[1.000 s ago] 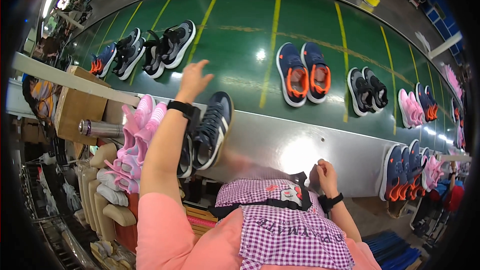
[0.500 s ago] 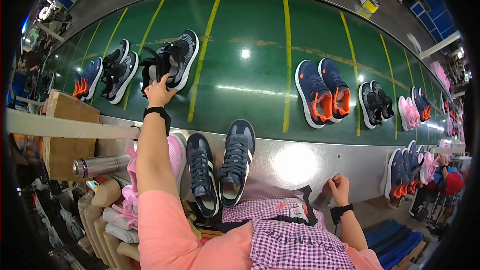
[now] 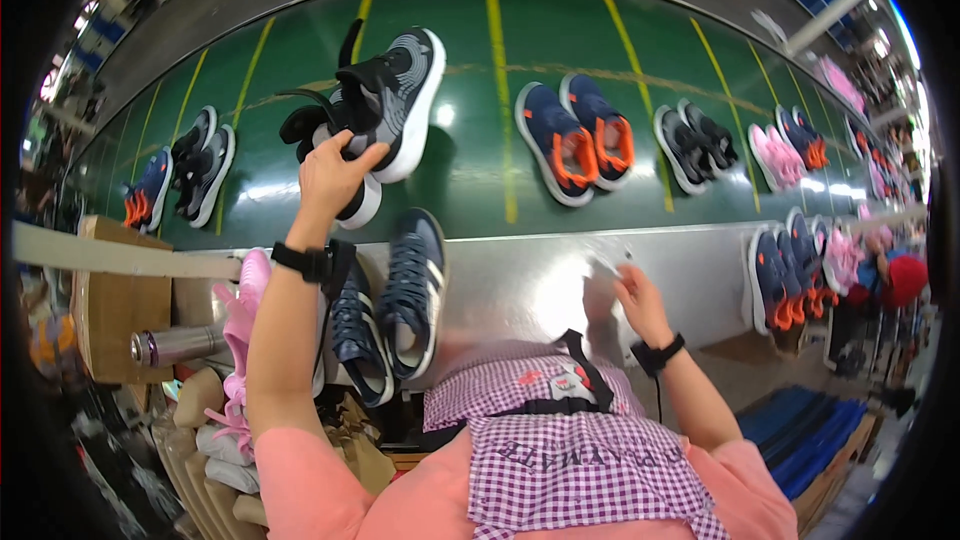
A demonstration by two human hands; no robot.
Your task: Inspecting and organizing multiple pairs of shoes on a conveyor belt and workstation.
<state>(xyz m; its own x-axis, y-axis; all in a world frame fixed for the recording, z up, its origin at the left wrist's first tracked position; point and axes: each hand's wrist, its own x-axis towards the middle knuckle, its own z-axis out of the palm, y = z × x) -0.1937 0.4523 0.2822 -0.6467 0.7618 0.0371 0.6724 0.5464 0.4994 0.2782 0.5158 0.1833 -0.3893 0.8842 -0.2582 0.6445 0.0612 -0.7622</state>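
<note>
My left hand (image 3: 334, 173) is raised over the green conveyor belt (image 3: 470, 150) and grips a pair of black and grey sneakers (image 3: 378, 107) by their heels, lifted off the belt. A pair of navy sneakers with white stripes (image 3: 392, 302) rests on the shiny metal ledge (image 3: 540, 280) just below that hand. My right hand (image 3: 637, 300) lies on the metal ledge with its fingers loosely curled; nothing shows in it. Both wrists wear black bands.
More sneaker pairs lie along the belt: navy and orange (image 3: 573, 137), black (image 3: 696, 139), pink (image 3: 776, 156), dark ones at left (image 3: 198, 164). Pink shoes (image 3: 244, 302), a steel bottle (image 3: 178, 344) and a cardboard box (image 3: 118, 305) sit at left. More shoes are stacked at right (image 3: 790, 270).
My left hand reached further up the belt, closed on the black and grey pair and lifted it. My right hand stayed on the ledge.
</note>
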